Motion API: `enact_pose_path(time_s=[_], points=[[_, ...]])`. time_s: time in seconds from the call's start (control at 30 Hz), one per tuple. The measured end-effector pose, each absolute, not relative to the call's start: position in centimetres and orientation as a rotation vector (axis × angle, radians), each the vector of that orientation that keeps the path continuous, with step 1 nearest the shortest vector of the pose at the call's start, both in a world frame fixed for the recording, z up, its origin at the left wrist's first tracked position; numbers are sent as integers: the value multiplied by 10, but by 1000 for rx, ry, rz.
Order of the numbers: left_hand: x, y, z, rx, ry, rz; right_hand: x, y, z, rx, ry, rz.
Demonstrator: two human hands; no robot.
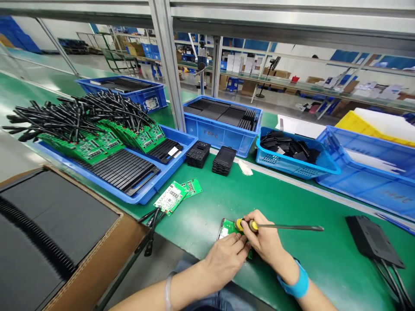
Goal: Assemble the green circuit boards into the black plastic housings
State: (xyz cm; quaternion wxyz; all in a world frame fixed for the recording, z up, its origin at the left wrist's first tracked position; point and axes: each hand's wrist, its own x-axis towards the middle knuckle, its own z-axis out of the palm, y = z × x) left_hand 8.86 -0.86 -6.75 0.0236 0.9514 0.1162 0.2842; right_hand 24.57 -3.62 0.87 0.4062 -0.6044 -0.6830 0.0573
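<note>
A green circuit board point(228, 228) sits in a dark casing near the table's front edge, partly covered by my hands. My left hand point(226, 255) lies over its lower part, fingers bent together and gripping it. Above the board, my right hand point(265, 237) is closed around a screwdriver point(288, 227) with a yellow and black handle. Its metal shaft points right, away from the board, and the handle's butt end is over the board's top edge. Whether that end touches the board is hard to tell. Two loose circuit boards point(170, 198) with black cables lie to the left.
A blue tray point(142, 198) at left holds cabled boards and black casings. Two stacks of black casings point(223, 160) stand ahead, before a blue crate point(220, 137). A blue basket point(288, 169) holds black parts. A cabled black box point(372, 239) lies right; a cardboard box point(106, 231) stands front left.
</note>
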Motion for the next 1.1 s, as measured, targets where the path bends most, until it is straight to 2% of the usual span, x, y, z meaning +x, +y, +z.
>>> enact_pose_path(time_s=[0.37, 0.6, 0.77, 0.9, 1.0, 1.1], points=[[91, -16, -65, 2931, 487, 767, 220, -8, 4, -1382, -1850, 247], [95, -41, -67, 3087, 612, 775, 212, -25, 25, -1278, -1795, 297], [106, -67, -83, 3158, 828, 878, 201, -31, 11, -1155, -2096, 419], [101, -58, -82, 3107, 721, 796, 214, -35, 24, -1202, -1981, 429], [88, -36, -67, 2902, 535, 694, 230, -55, 44, -1180, -1768, 300], [77, -11, -52, 2728, 394, 541, 238, -74, 44, -1174, -1729, 197]])
